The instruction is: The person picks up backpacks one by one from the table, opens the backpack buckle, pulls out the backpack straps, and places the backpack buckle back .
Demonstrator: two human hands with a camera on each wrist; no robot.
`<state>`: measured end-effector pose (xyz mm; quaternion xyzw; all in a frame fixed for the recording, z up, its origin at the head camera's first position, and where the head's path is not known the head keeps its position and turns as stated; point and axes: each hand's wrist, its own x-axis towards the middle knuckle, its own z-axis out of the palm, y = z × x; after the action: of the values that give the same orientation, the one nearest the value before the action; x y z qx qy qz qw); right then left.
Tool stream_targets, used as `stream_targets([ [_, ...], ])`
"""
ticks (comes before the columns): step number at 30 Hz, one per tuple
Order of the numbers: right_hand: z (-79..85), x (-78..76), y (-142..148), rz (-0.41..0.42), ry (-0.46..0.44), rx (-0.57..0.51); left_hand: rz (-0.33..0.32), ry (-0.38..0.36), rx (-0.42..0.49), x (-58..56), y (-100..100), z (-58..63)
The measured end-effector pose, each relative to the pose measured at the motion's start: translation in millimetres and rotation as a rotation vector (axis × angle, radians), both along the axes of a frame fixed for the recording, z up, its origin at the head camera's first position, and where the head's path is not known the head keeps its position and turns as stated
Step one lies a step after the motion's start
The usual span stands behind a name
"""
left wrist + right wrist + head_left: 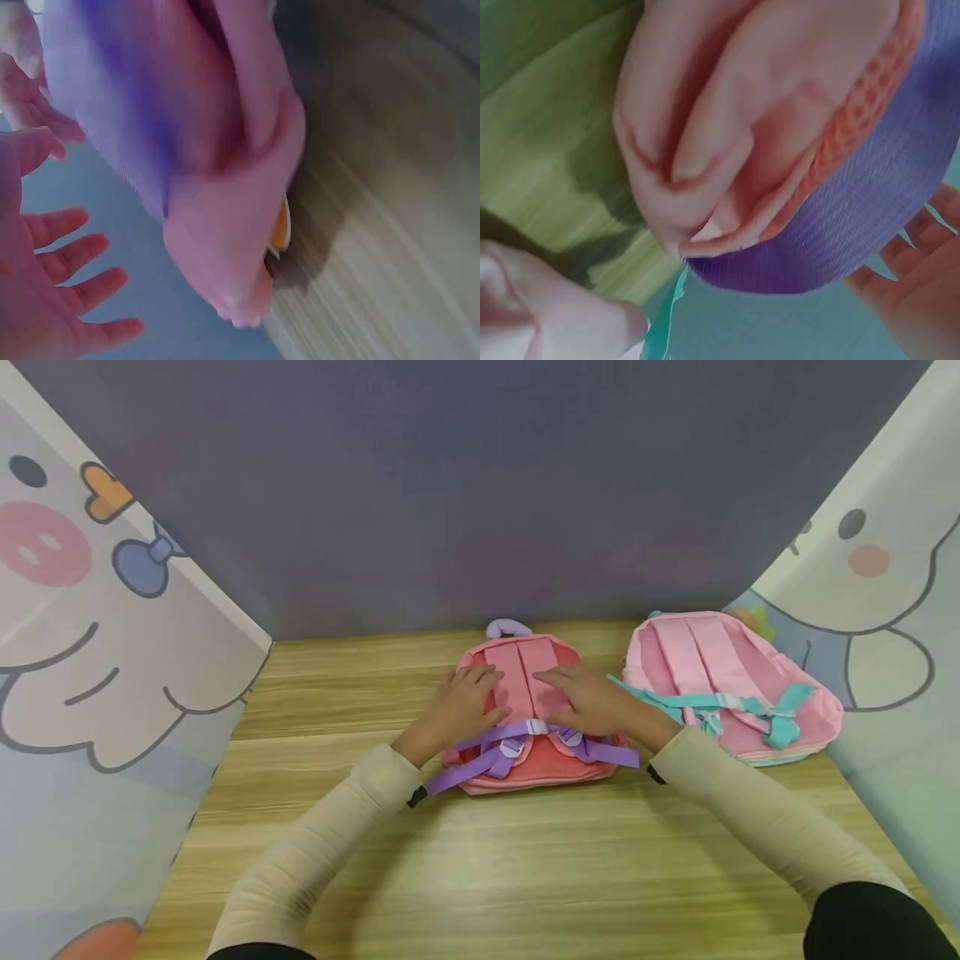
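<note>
A coral-pink backpack [517, 672] lies on the wooden table, its shoulder straps facing up and purple webbing straps [480, 766] with pale buckles across its lower part. Over its left side is my left hand [467, 700], fingers spread; the left wrist view shows this hand [52, 277] with a gap to the bag. My right hand [588, 697] is over the bag's right side. In the right wrist view its fingers [922, 240] extend beside the purple strap [832, 240]; whether they touch it, I cannot tell. Neither hand holds anything.
To the right lies a second, light pink backpack [735, 693] with turquoise straps [783, 727], close beside my right forearm. A grey wall [480, 510] rises behind the table [510, 877]. Cartoon-printed panels [90, 635] stand on both sides.
</note>
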<state>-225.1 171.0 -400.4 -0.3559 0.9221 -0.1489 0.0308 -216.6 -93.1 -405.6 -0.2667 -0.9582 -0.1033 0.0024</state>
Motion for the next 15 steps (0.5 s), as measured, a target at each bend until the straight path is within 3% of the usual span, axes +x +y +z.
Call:
stream_targets([
  [3,-1.7,4.3,-3,0.006,-0.01,0.003,-0.025,0.008,0.032,4.0,5,-2.3],
  [9,-5.7,10.3,-6,0.029,0.024,0.0,-0.099,-0.042,0.129,13.0,14,-2.2],
  [15,-13.8,13.0,-8,0.035,0.038,-0.014,-0.151,0.001,0.121,16.7,23,-12.4],
])
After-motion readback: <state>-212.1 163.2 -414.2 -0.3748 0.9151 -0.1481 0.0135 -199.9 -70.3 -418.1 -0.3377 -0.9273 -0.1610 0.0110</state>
